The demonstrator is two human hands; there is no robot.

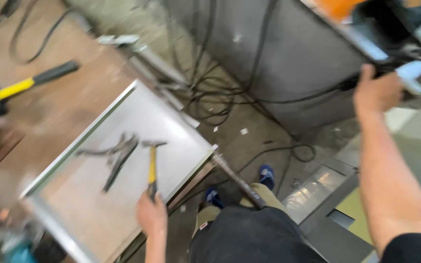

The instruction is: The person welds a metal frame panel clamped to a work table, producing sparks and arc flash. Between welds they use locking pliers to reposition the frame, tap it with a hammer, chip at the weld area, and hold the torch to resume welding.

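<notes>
My left hand (152, 214) is closed around the black grip of a small hammer (151, 163) with a yellow handle, whose head rests on a grey sheet-metal panel (171, 126). Locking pliers (115, 158) lie on the panel just left of the hammer. My right hand (377, 91) is raised at the upper right and grips a dark handle or cable end (391, 70) by the edge of a grey machine; the picture is blurred there, so what it is stays unclear.
A mallet (20, 87) with a yellow and black handle lies on the brown workbench at the left. Black cables (220, 92) tangle on the concrete floor below a grey metal cabinet (293, 53). My legs and blue shoes (266, 175) are beneath.
</notes>
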